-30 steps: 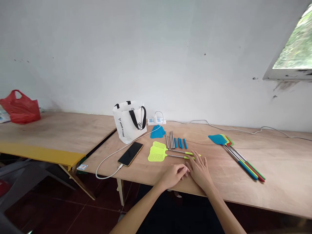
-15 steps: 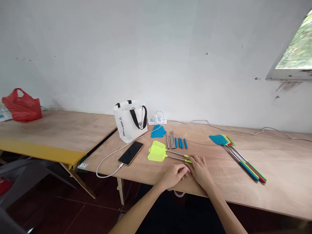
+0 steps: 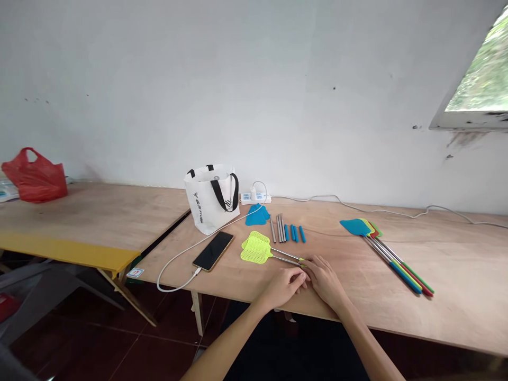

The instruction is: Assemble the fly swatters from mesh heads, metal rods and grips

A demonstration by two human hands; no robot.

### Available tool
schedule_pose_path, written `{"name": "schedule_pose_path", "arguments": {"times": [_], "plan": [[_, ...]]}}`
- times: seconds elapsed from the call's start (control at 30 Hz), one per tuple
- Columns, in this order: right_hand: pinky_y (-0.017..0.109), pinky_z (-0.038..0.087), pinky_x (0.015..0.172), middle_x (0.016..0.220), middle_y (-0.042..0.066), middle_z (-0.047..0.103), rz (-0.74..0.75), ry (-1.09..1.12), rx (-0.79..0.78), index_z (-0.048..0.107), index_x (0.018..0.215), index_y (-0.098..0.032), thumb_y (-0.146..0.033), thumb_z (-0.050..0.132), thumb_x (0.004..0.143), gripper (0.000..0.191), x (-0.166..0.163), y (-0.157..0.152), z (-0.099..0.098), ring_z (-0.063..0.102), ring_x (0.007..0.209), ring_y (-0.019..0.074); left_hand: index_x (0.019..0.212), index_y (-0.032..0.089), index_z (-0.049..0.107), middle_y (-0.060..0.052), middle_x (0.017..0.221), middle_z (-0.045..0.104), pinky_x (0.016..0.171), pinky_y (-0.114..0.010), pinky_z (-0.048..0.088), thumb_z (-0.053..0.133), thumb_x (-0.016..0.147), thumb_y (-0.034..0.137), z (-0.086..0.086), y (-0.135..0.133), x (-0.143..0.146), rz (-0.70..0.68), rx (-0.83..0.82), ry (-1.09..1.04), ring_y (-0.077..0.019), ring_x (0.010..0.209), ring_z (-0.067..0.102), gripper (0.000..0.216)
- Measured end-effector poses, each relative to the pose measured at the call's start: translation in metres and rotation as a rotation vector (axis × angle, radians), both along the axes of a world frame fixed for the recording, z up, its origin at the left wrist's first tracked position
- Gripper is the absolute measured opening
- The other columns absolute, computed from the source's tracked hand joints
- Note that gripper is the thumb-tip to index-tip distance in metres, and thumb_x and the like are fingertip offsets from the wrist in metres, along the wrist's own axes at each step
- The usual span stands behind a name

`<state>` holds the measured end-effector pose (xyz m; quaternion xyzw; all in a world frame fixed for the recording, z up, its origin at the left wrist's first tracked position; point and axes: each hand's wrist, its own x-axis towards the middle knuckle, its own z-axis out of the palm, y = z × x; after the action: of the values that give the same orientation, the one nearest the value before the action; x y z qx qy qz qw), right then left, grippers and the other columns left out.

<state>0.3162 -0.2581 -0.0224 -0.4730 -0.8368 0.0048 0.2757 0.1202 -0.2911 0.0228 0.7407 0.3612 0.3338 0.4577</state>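
Observation:
Two yellow-green fly swatters [image 3: 256, 248] lie stacked on the plywood table [image 3: 456, 296], their metal shafts running right toward my hands. My right hand [image 3: 326, 279] lies over their handle ends with its fingers curled down around them. Touching it on the left, my left hand [image 3: 282, 286] rests on the table edge with bent fingers and nothing visible inside. Behind the swatters lie loose metal rods [image 3: 280, 228], blue grips [image 3: 294, 233] and blue swatter heads [image 3: 257, 214].
Several assembled swatters [image 3: 392, 254] in mixed colours lie at the right. A phone [image 3: 213, 250] on a white cable, a white tote bag [image 3: 211, 198] and a power strip [image 3: 256, 198] sit at the left rear. A red bag [image 3: 35, 176] rests on the neighbouring table [image 3: 91, 211].
My right hand went from flat beside the yellow handles to curled over them. The two swatters have drawn together and shifted slightly toward me. My left hand stayed put.

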Motion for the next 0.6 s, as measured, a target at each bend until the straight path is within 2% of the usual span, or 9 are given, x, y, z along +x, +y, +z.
{"name": "schedule_pose_path", "arguments": {"times": [0.23, 0.37, 0.47, 0.6], "plan": [[0.034, 0.048, 0.083, 0.108, 0.007, 0.066, -0.059, -0.057, 0.127, 0.069, 0.117, -0.027, -0.022, 0.048, 0.098, 0.028, -0.002, -0.005, 0.003, 0.063, 0.093, 0.0216, 0.094, 0.015, 0.068, -0.005, 0.086, 0.071, 0.067, -0.024, 0.048, 0.044, 0.102, 0.041, 0.003, -0.002, -0.001, 0.007, 0.008, 0.014, -0.0132, 0.067, 0.060, 0.037], [0.034, 0.049, 0.081, 0.110, 0.007, 0.067, -0.132, 0.035, 0.186, 0.069, 0.119, -0.029, -0.028, 0.040, 0.102, 0.034, 0.008, 0.000, 0.012, 0.064, 0.091, 0.0208, 0.095, 0.015, 0.070, -0.006, 0.089, 0.072, 0.067, -0.024, 0.048, 0.044, 0.102, 0.044, 0.002, -0.001, -0.002, 0.006, 0.000, 0.025, -0.0139, 0.068, 0.061, 0.039], [0.030, 0.049, 0.074, 0.113, 0.006, 0.068, -0.296, 0.159, 0.168, 0.071, 0.117, -0.028, -0.034, 0.038, 0.103, 0.036, 0.035, 0.004, 0.024, 0.066, 0.088, 0.0184, 0.098, 0.015, 0.071, -0.006, 0.089, 0.072, 0.066, -0.024, 0.047, 0.043, 0.103, 0.045, 0.001, -0.001, -0.002, 0.001, -0.001, 0.029, -0.0133, 0.066, 0.060, 0.041], [0.031, 0.046, 0.065, 0.120, 0.006, 0.067, -0.684, 0.149, 0.102, 0.072, 0.116, -0.028, -0.037, 0.037, 0.101, 0.039, 0.088, 0.002, 0.034, 0.066, 0.085, 0.0192, 0.100, 0.017, 0.072, -0.005, 0.088, 0.072, 0.065, -0.022, 0.046, 0.042, 0.103, 0.045, 0.000, -0.001, -0.003, -0.002, 0.009, 0.022, -0.0122, 0.066, 0.059, 0.041]]}}
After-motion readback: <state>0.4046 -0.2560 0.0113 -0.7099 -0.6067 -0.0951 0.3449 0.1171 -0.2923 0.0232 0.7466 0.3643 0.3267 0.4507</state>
